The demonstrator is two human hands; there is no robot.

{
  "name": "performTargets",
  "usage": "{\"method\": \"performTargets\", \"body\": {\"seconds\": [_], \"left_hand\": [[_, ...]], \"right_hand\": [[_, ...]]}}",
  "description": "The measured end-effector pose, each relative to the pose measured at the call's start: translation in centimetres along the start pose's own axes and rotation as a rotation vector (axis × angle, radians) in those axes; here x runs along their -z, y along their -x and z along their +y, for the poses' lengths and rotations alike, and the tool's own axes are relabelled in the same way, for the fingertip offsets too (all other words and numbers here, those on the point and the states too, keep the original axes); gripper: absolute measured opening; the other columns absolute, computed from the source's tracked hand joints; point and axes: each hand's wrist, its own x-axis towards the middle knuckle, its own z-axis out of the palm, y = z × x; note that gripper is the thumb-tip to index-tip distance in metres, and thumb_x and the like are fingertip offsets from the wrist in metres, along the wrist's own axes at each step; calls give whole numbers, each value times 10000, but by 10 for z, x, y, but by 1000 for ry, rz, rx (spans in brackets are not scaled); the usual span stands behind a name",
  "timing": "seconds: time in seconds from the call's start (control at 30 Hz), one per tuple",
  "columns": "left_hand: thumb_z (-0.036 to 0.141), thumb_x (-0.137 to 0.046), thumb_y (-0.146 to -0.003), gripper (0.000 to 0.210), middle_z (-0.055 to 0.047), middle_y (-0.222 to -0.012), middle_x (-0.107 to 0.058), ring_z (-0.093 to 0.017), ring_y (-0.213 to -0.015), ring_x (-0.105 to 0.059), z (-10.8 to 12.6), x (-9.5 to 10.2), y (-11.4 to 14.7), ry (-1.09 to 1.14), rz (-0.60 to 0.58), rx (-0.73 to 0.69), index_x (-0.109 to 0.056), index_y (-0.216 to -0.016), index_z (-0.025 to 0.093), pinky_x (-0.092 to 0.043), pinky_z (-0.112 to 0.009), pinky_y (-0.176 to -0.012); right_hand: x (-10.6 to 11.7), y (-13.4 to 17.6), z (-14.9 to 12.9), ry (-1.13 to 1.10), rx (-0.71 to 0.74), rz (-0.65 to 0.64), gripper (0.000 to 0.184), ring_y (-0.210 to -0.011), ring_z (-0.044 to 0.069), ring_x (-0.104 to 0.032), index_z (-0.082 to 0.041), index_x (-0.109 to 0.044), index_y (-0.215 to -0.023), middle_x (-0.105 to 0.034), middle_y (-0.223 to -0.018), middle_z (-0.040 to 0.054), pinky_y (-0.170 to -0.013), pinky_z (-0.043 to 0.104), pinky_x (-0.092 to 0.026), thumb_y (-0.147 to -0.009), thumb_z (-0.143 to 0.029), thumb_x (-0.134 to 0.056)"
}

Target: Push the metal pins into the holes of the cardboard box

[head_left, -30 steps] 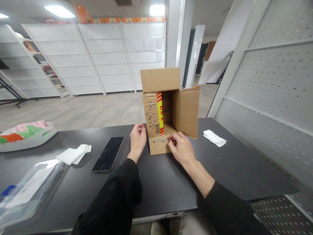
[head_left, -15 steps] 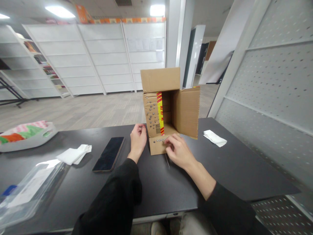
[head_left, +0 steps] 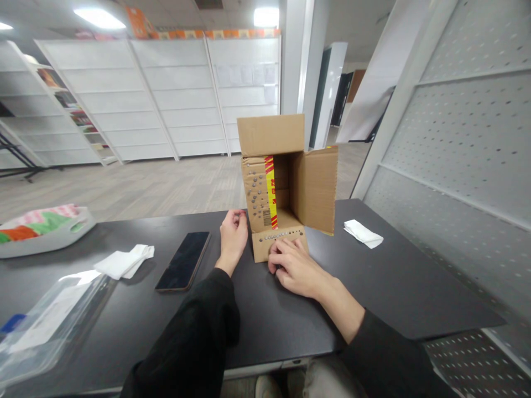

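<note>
2 loose black long sleeves (head_left: 194, 326), 2 bare hands (head_left: 233, 237), greyish-beige trousers (head_left: 332, 380), pale shoe (head_left: 267, 387).

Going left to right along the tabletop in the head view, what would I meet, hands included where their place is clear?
White basket → left-side white tissues → smartphone → left hand → open cardboard box → right-side white tissue.
</note>
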Motion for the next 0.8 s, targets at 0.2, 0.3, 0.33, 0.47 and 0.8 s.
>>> {"method": "performTargets", "body": {"seconds": [0.2,0.3,0.33,0.47,0.8], "left_hand": [[344,-504,-870,197,-7,-670,-633,-140,-611,-589,-2,0,0,4,-2,-10,-608,-892,177,-408,-237,-579],[346,-504,-872,198,-7,-665,-631,-140,-604,-586,-3,-1,-1,3,2,-15,-607,-892,178,-405,-235,-577],[345,-504,-872,197,-7,-669,-632,-141,-607,-588,-3,-1,-1,6,2,-15,-606,-893,179,-407,-235,-579],[332,-499,-872,185,-10,-681,-637,-144,-624,-598,-3,-1,-1,19,-3,-11,-604,-893,182,-414,-235,-586],[340,-506,-869,183,1,-649,-620,-136,-592,-574,0,0,0,1,2,-2,-600,-876,184,-394,-232,-567]], "right_hand": [[-2,0,-2,34,19,-15,184,-926,177,-471,-197,-586,-739,-537,-906,9,-795,341,-283,-797,-52,-489],[-3,0,-3,45,29,-24,183,-921,178,-468,-196,-573,-736,-532,-906,12,-794,343,-285,-809,-56,-480],[-3,0,-3,47,30,-27,184,-921,179,-466,-195,-567,-735,-531,-907,13,-795,343,-286,-812,-57,-474],[-3,0,-4,52,35,-30,181,-912,181,-462,-197,-543,-746,-528,-907,15,-793,339,-292,-803,-52,-451],[-5,-1,-1,45,-3,113,144,-889,190,-480,-212,-506,-834,-545,-904,20,-799,331,-319,-809,-79,-456]]}}
